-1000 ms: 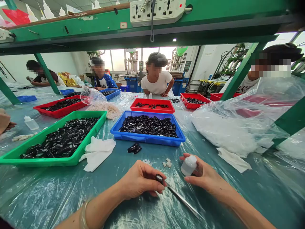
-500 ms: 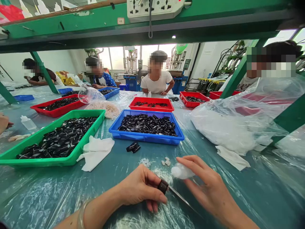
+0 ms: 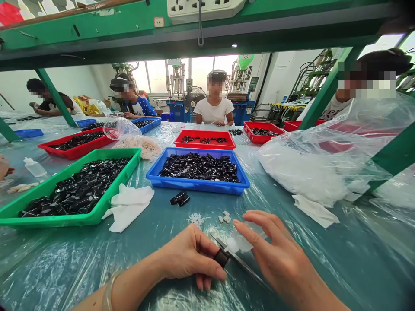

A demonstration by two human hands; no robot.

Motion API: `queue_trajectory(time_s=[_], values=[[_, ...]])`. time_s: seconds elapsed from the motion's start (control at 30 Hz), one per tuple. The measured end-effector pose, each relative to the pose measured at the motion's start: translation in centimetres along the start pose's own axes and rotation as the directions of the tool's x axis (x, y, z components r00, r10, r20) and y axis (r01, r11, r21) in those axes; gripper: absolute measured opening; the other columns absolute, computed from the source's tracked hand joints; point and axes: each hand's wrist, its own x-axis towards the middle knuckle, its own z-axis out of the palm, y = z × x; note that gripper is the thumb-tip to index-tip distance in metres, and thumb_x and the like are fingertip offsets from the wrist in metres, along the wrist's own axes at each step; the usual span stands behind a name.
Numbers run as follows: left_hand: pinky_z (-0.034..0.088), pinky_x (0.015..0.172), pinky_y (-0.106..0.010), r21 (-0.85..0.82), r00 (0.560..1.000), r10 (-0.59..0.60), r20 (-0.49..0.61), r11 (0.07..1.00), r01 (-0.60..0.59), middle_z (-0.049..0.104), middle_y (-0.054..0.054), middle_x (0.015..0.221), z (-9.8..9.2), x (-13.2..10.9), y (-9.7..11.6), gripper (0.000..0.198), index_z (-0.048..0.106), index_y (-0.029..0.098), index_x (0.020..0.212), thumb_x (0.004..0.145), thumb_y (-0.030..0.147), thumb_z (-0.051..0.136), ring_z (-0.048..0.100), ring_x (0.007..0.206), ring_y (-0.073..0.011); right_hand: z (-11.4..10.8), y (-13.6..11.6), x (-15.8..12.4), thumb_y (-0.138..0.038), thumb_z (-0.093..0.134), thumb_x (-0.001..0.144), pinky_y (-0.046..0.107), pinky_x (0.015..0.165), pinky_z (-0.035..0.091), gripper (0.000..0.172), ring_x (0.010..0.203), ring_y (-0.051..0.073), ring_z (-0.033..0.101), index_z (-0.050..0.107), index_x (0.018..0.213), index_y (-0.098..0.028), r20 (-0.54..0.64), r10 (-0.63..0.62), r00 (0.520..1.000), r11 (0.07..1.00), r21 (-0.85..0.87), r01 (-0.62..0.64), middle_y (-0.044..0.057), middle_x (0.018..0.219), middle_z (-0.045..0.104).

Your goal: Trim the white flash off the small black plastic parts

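Observation:
My left hand [image 3: 197, 257] pinches a small dark plastic piece [image 3: 221, 258] between thumb and fingers. In my right hand [image 3: 279, 250] is a translucent squeeze bottle [image 3: 245, 238], tipped so its white nozzle meets or nearly meets the dark piece's upper edge. A slim metal tool, apparently tweezers [image 3: 248, 268], runs slantwise below the bottle and seems to lie on the table; part of it is hidden behind the dark piece and my right hand. Just beyond my hands are several small white plugs [image 3: 225, 217], a little heap of white bits [image 3: 196, 219] and a few loose black pieces [image 3: 180, 198].
A blue tray [image 3: 197, 186] and a green tray [image 3: 97, 216] hold many black pieces. Beside them lies a white cloth [image 3: 131, 207]. Big clear plastic bags [image 3: 301, 168] fill the right side. A green shelf beam [image 3: 129, 32] crosses overhead. Several co-workers sit around the table.
My right hand has turned the bottle and brought its nozzle left to the dark piece. My left hand stays nearly still. The person opposite has shifted their arms.

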Motion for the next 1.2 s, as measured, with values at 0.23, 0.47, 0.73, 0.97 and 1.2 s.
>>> queue_trajectory(time_s=[0.23,0.47,0.73,0.97,1.2], values=[[0.043,0.04,-0.014,0.022,0.999,-0.043,0.024,0.999,0.042,0.059,0.001,0.046,-0.1,0.1,-0.2,0.02,0.071,0.01,0.066,0.058,0.028,0.077,0.051,0.037,-0.0059,0.3,0.1,-1.0,0.003,0.04,0.086,0.043,0.086,0.048,0.037,0.11,0.027,0.049,0.058,0.111,-0.017,0.03,-0.054,0.998,0.998,0.016,0.053,0.013,0.107,0.055],[0.043,0.04,-0.014,0.026,0.998,-0.056,0.037,0.998,0.055,0.059,0.0,0.046,-0.1,0.1,-0.1,0.021,0.071,0.009,0.064,0.058,0.028,0.077,0.051,0.036,-0.006,0.5,-0.2,-0.6,0.0,0.037,0.09,0.041,0.079,0.052,0.031,0.106,0.027,0.051,0.06,0.106,-0.013,-0.028,-0.095,0.995,0.995,0.017,0.095,0.015,0.103,0.056],[0.043,0.039,-0.013,-0.012,0.998,-0.042,0.044,0.999,0.043,0.06,0.0,0.049,-0.1,0.1,0.4,0.016,0.07,0.009,0.063,0.059,0.024,0.076,0.051,0.037,-0.0051,0.4,0.1,-0.6,0.001,0.038,0.089,0.039,0.079,0.052,0.03,0.105,0.026,0.051,0.061,0.103,-0.014,-0.025,-0.101,0.995,0.994,0.027,0.102,0.013,0.101,0.056],[0.043,0.04,-0.012,-0.004,0.998,-0.038,0.052,0.999,0.038,0.059,0.001,0.046,-0.1,-0.1,0.2,0.017,0.07,0.009,0.062,0.06,0.025,0.076,0.052,0.037,-0.0051,0.2,0.3,-0.6,0.001,0.039,0.089,0.039,0.079,0.052,0.03,0.106,0.026,0.05,0.059,0.104,-0.014,-0.03,-0.124,0.992,0.99,0.064,0.125,0.014,0.102,0.056],[0.043,0.04,-0.013,-0.008,0.998,-0.036,0.059,0.999,0.036,0.06,0.001,0.048,0.0,-0.1,0.3,0.016,0.07,0.009,0.062,0.059,0.024,0.076,0.052,0.038,-0.0053,-0.2,0.5,-0.6,-0.003,0.037,0.093,0.042,0.081,0.051,0.028,0.111,0.028,0.047,0.059,0.107,-0.011,0.022,-0.159,0.987,0.984,0.081,0.156,0.016,0.105,0.054]])
